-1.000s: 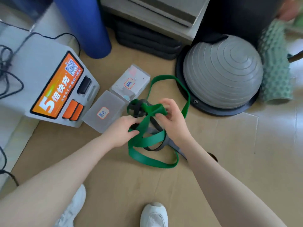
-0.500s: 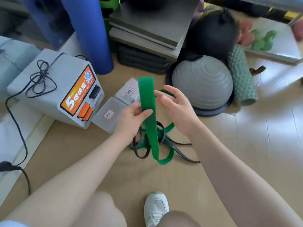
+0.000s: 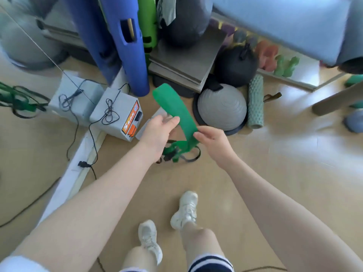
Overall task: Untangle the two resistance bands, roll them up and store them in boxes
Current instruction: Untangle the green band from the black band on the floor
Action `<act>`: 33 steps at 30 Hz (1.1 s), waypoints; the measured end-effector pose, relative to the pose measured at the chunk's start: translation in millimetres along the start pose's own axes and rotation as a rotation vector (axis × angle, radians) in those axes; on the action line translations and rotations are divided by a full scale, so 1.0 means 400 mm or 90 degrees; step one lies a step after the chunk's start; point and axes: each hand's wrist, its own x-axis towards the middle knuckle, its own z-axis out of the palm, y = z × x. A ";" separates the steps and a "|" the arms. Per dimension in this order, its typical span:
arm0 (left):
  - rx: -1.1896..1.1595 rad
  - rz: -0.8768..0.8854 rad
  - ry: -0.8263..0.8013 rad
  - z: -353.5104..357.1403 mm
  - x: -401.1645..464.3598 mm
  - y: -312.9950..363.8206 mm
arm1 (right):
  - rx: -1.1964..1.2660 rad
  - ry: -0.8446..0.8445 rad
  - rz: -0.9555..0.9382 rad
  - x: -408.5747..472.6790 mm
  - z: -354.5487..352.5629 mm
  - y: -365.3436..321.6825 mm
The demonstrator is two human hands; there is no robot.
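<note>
A wide green resistance band (image 3: pixel 172 107) is lifted in a tall loop above the floor. My left hand (image 3: pixel 160 132) grips its left side with thumb and fingers. My right hand (image 3: pixel 211 139) pinches its lower right edge. The band's lower end runs down into a tangle on the floor with a thin black band (image 3: pixel 189 158). Two clear plastic boxes (image 3: pixel 146 124) lie on the floor behind my left hand, mostly hidden by it.
A grey charging station (image 3: pixel 117 114) with an orange panel and loose cables stands at left. A grey half-dome balance trainer (image 3: pixel 222 107) and green foam roller (image 3: pixel 255 103) sit at right. Blue roll, stacked grey steps behind. My white shoes (image 3: pixel 185 210) are below.
The view has risen well away from the floor, as if I have stood up. Both hands have lifted the green band higher; the tangle stays on the floor.
</note>
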 end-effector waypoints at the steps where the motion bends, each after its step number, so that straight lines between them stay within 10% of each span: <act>1: 0.063 0.011 -0.008 0.010 -0.035 0.030 | 0.023 0.027 0.007 -0.026 -0.021 -0.047; 8: 0.398 0.157 -0.046 0.142 -0.205 0.053 | 0.256 0.095 0.119 -0.082 -0.114 -0.217; 18: 0.223 0.184 0.277 0.438 -0.188 0.112 | 0.414 -0.094 0.188 -0.021 -0.381 -0.278; 27: 0.126 0.055 0.346 0.543 -0.182 0.133 | 0.059 -0.392 0.038 -0.059 -0.510 -0.087; 33: -0.105 0.016 0.210 0.589 -0.190 0.158 | -0.065 -0.224 -0.137 -0.100 -0.502 -0.037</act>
